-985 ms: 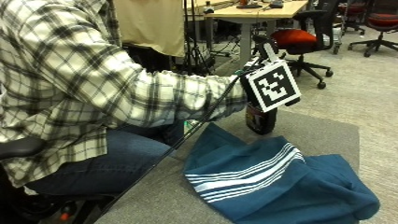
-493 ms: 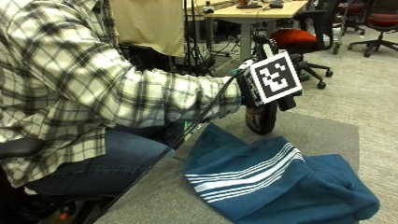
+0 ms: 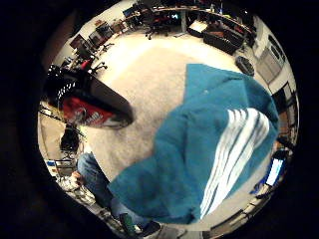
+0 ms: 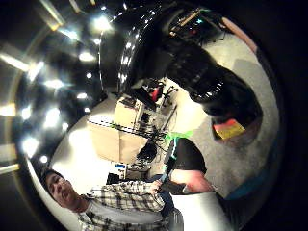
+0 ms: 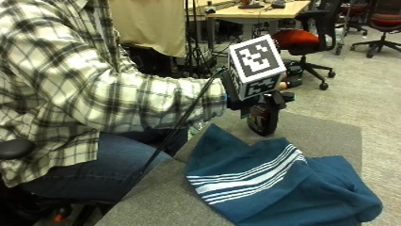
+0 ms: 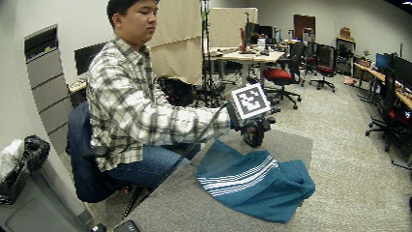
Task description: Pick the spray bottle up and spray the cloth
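Right hand [image 5: 263,96], gloved, is wrapped round the upper part of the spray bottle [image 5: 263,118] and holds it clear of the table [image 5: 325,134]. Bottle is dark with a red label; long axis roughly upright, base toward the table. Nozzle direction cannot be told. Just beside and below it lies the cloth [image 5: 276,186], teal with white stripes, crumpled on the grey carpeted tabletop. Beyond: a red office chair [image 5: 304,40] and a desk [image 5: 263,10].
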`<move>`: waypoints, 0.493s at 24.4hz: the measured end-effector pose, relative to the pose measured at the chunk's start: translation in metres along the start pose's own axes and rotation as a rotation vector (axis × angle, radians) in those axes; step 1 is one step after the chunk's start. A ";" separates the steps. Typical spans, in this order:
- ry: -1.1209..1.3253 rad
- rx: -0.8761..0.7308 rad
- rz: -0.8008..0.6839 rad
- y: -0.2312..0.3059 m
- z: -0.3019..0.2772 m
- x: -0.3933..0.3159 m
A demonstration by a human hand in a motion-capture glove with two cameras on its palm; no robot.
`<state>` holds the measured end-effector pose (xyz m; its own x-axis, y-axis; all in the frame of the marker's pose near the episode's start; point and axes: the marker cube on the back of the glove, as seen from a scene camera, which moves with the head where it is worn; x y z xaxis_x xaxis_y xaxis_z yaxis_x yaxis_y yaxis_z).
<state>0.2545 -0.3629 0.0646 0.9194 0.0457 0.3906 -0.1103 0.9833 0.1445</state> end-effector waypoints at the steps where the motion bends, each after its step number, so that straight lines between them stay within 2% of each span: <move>1: 0.054 -0.014 0.023 0.010 -0.007 0.003; 7: 0.396 -0.058 0.148 0.103 -0.064 0.015; 12: 0.617 -0.114 0.132 0.230 -0.079 0.017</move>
<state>0.2745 -0.1216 0.0325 0.9528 0.2272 -0.2016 -0.2280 0.9735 0.0198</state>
